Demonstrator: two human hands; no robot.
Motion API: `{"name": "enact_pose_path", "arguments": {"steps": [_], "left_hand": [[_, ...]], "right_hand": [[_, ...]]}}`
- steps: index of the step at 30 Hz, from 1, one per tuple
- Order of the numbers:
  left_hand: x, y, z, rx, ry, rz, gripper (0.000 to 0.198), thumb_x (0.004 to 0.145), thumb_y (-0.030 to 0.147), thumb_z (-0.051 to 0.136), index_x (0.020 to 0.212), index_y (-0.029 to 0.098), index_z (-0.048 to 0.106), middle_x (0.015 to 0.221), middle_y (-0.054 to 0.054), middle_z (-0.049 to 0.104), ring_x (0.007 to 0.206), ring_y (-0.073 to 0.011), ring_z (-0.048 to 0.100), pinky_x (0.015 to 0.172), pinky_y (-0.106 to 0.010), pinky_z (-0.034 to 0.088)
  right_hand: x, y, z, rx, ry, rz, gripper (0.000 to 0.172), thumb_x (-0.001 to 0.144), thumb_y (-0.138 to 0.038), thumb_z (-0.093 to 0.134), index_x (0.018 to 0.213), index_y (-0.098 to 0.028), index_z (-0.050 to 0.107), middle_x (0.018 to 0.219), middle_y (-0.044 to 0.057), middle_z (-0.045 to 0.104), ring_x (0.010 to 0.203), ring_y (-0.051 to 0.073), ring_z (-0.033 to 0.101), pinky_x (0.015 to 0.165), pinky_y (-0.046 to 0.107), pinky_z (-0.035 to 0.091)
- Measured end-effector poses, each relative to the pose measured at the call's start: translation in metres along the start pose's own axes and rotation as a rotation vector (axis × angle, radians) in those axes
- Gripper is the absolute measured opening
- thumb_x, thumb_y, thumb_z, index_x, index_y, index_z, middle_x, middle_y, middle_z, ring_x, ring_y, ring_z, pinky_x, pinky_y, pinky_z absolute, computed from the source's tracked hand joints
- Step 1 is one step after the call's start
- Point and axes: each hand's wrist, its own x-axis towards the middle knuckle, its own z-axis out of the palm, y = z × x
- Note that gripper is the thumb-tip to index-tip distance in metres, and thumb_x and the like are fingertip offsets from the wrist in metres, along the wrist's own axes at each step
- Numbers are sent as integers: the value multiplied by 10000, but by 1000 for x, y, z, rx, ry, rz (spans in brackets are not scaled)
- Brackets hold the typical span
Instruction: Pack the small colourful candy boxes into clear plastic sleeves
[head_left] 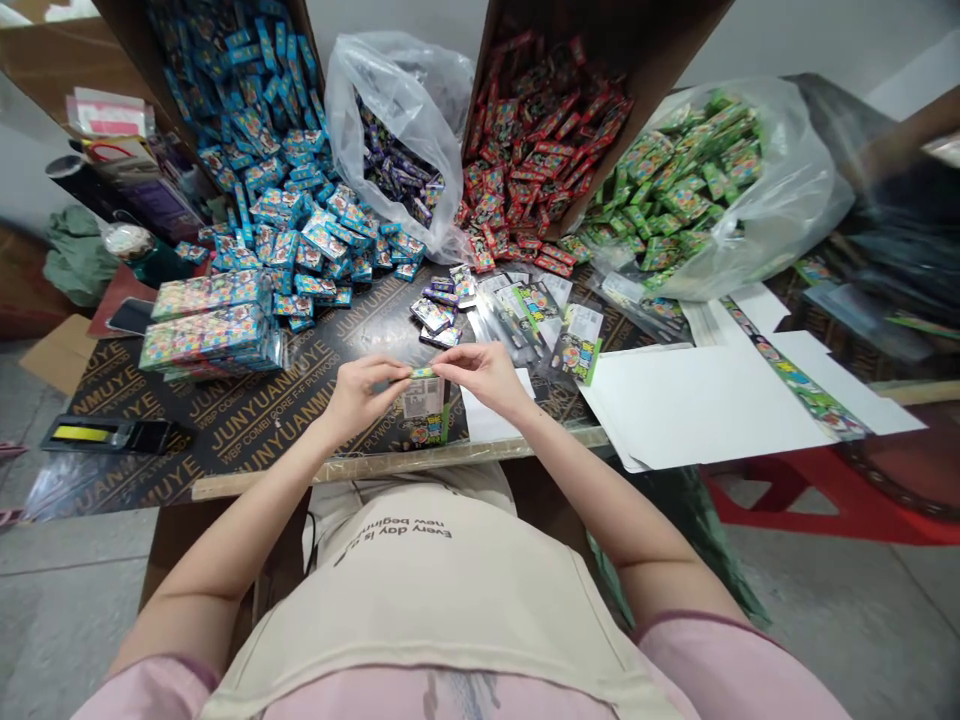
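Note:
Between the fingertips of my left hand (366, 394) and my right hand (486, 376) is a narrow, colourful printed piece (422, 373), green and blue. Each hand pinches one end. Whether it is a small box seen edge-on or the top of a packet, I cannot make out. Just below it, a printed plastic packet (424, 425) with a grey text panel and bright lettering shows near the table edge. Small purple boxes (435, 312) lie loose beyond my hands. To the right of them several similar printed packets (534, 310) overlap.
Piles of blue boxes (315, 235), red boxes (517, 190) and bagged green boxes (686, 180) line the back. Stacked wrapped packs (206, 325) and a black tape dispenser (112, 434) are at left. White card sheets (675, 405) overhang the table's right front edge.

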Motion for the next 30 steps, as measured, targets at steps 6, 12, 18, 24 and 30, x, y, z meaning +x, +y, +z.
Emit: {"name": "enact_pose_path", "arguments": {"steps": [6, 12, 18, 24, 30], "left_hand": [[-9, -4, 2, 221, 11, 232, 167, 876, 262, 575, 851, 210, 731, 848, -70, 739, 739, -151, 680, 683, -262, 536], [-15, -8, 11, 298, 54, 275, 161, 897, 201, 535, 896, 201, 696, 881, -64, 723, 837, -160, 686, 740, -267, 535], [-4, -29, 11, 339, 10, 112, 163, 879, 284, 551, 917, 183, 673, 847, -65, 653, 817, -186, 631, 752, -298, 500], [22, -104, 3, 448, -151, -270, 292, 785, 250, 595, 1043, 170, 706, 833, -72, 628, 802, -225, 604, 779, -344, 483], [24, -97, 46, 373, -75, -285, 324, 767, 334, 652, 1030, 156, 716, 1182, -148, 632, 1130, -311, 546, 1000, -440, 396]], "right_hand": [[-22, 11, 6, -165, 36, -244, 106, 813, -322, 655, 839, -299, 755, 966, 7, 746, 956, 205, 680, 933, 393, 510], [-22, 39, -44, -370, 198, -234, 269, 854, -331, 612, 1112, -289, 676, 1210, 32, 662, 1128, 221, 593, 1007, 409, 432], [-16, 95, -106, -993, 103, 121, 204, 777, -187, 634, 971, -170, 697, 1017, 128, 667, 1051, 313, 509, 913, 458, 367], [-19, 114, -110, -1048, 73, 176, 49, 771, -203, 630, 734, -173, 640, 903, 97, 623, 984, 289, 493, 844, 409, 337], [-37, 103, -106, -797, 157, -98, 107, 804, -215, 607, 703, -195, 581, 801, 55, 635, 867, 237, 548, 813, 389, 393]]}}
